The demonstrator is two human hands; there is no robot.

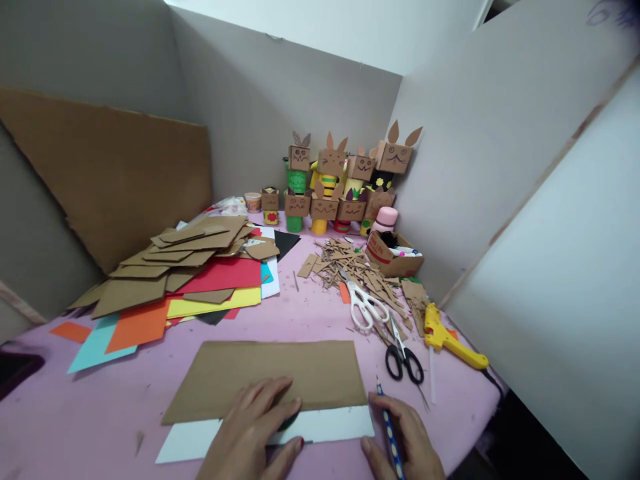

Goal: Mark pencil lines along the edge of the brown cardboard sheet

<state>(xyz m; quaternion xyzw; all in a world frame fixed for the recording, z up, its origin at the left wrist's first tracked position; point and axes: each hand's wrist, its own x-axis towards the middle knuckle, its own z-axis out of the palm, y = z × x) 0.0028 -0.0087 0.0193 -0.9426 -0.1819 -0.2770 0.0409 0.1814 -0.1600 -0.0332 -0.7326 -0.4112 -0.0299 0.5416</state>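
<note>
Left hand [255, 427] flat on cardboard sheet [273, 377]; right hand [405, 440] grips pencil [390, 433].

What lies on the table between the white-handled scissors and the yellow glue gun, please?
In the head view, brown cardboard scraps lie between the white-handled scissors and the yellow glue gun; the black-handled scissors sit just below that stretch.
</note>
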